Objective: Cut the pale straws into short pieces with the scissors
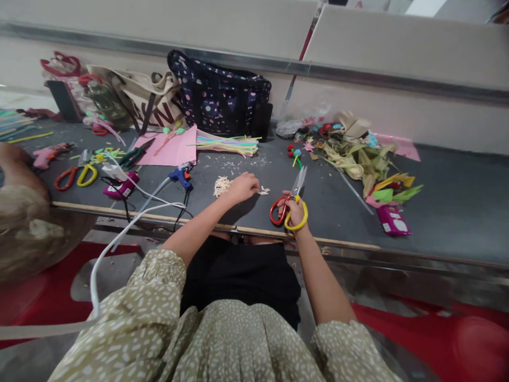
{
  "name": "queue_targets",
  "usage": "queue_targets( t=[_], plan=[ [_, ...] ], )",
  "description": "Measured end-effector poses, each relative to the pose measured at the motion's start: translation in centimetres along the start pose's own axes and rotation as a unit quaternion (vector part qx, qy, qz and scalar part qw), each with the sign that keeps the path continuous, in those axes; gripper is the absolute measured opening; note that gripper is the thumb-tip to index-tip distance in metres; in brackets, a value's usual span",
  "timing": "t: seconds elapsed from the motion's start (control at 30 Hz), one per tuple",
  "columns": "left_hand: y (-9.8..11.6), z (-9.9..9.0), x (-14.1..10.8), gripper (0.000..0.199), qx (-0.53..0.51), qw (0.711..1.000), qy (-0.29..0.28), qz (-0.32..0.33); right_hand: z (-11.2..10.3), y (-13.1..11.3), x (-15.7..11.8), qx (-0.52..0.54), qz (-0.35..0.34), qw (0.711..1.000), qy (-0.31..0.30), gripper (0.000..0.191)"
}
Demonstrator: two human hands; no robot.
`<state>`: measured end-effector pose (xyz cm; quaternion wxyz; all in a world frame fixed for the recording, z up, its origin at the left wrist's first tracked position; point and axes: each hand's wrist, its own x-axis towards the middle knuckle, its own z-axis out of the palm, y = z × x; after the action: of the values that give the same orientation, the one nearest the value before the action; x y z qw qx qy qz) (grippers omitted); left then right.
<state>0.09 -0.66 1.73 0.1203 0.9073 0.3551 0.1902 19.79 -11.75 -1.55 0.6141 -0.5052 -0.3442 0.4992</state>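
Note:
Scissors [296, 185] with one red and one yellow handle loop are in my right hand [293, 209]. Their blades point away from me, towards the back of the table. My left hand [243, 187] rests low over the dark table, fingers curled together; whatever they pinch, if anything, is hidden. Just right of its fingertips lie a few short cream pieces [264, 190]. A small heap of similar cream pieces [221, 185] sits against the left side of that hand. Beyond the scissor tips are a green stem and small red and blue pompom-like bits [293, 152].
A blue glue gun [182, 175] and white cable [131, 223] lie left. Behind are pastel strips [228, 143], pink paper [167, 148] and a dotted bag [222, 95]. Dried husks [353, 159] and a purple packet [393, 220] lie right. Another person's arm [19, 170] is far left.

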Motion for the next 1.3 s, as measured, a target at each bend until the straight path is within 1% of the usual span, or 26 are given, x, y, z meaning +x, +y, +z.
queue_targets(
  t=[0.07,0.17,0.3,0.4,0.47,0.5,0.53,0.57,0.6,0.67,0.77,0.83,0.9,0.97,1.03,1.1,1.13,1.23,1.27,1.3],
  plan=[
    [0.6,0.3,0.2,0.011,0.023,0.999,-0.021,0.024,0.0,0.0,0.0,-0.001,-0.001,1.000,0.003,0.037],
    [1.1,0.8,0.4,0.012,0.047,0.997,-0.034,0.045,0.0,0.0,-0.1,-0.004,0.000,1.000,0.002,0.037],
    [1.1,1.4,0.5,0.009,0.056,0.997,-0.042,0.028,0.1,-0.1,-0.2,-0.003,0.001,1.000,-0.001,0.036],
    [0.7,1.5,0.3,0.009,0.003,0.999,-0.040,0.015,0.0,0.0,-0.2,0.003,-0.003,1.000,-0.004,0.035],
    [0.4,1.3,0.1,0.008,-0.083,0.996,-0.025,0.005,0.0,0.1,-0.3,0.005,-0.005,1.000,-0.005,0.034],
    [0.2,1.1,0.0,0.008,-0.145,0.989,-0.015,-0.008,0.1,0.0,-0.5,0.006,-0.008,1.000,-0.007,0.033],
    [-0.1,0.9,-0.2,0.008,-0.215,0.976,-0.003,-0.031,0.1,-0.1,-0.7,0.005,-0.013,1.000,-0.010,0.033],
    [-0.4,0.7,-0.3,0.010,-0.287,0.956,0.010,-0.060,0.2,-0.3,-0.9,0.004,-0.021,1.000,-0.015,0.034],
    [-0.7,0.4,-0.4,0.014,-0.357,0.929,0.024,-0.090,0.3,-0.5,-1.2,0.002,-0.029,0.999,-0.023,0.035],
    [-1.4,-0.2,-0.4,0.023,-0.475,0.867,0.060,-0.136,0.5,-1.1,-1.6,-0.011,-0.044,0.998,-0.038,0.037],
    [-2.5,-1.1,-0.3,0.031,-0.596,0.777,0.121,-0.160,0.9,-2.0,-1.4,-0.066,-0.046,0.995,-0.060,0.043],
    [-3.1,-1.6,-0.1,0.033,-0.646,0.728,0.149,-0.175,1.3,-2.5,-0.4,-0.146,-0.060,0.985,-0.072,0.045],
    [-3.5,-2.0,0.2,0.034,-0.682,0.688,0.171,-0.180,1.7,-3.0,1.2,-0.241,-0.114,0.963,-0.051,0.044],
    [-3.9,-2.2,0.5,0.036,-0.708,0.658,0.181,-0.180,2.2,-3.5,2.7,-0.315,-0.157,0.934,-0.055,0.049],
    [-4.3,-2.2,0.6,0.043,-0.721,0.648,0.163,-0.182,2.8,-4.0,3.9,-0.365,-0.182,0.909,-0.084,0.058],
    [-4.7,-2.1,0.7,0.042,-0.722,0.648,0.158,-0.183,3.5,-4.6,4.7,-0.409,-0.205,0.882,-0.113,0.065],
    [-4.9,-2.0,0.7,0.039,-0.722,0.647,0.161,-0.183,3.8,-4.9,5.0,-0.444,-0.223,0.861,-0.114,0.065],
    [-5.3,-1.9,0.4,0.031,-0.728,0.636,0.175,-0.186,4.4,-5.2,6.0,-0.555,-0.305,0.770,-0.081,0.061],
    [-5.3,-1.9,0.3,0.030,-0.732,0.630,0.180,-0.188,4.5,-5.1,6.4,-0.574,-0.332,0.746,-0.067,0.057],
    [-5.4,-1.9,0.2,0.029,-0.735,0.624,0.185,-0.191,4.6,-5.0,6.8,-0.581,-0.353,0.732,-0.048,0.053]
  ],
)
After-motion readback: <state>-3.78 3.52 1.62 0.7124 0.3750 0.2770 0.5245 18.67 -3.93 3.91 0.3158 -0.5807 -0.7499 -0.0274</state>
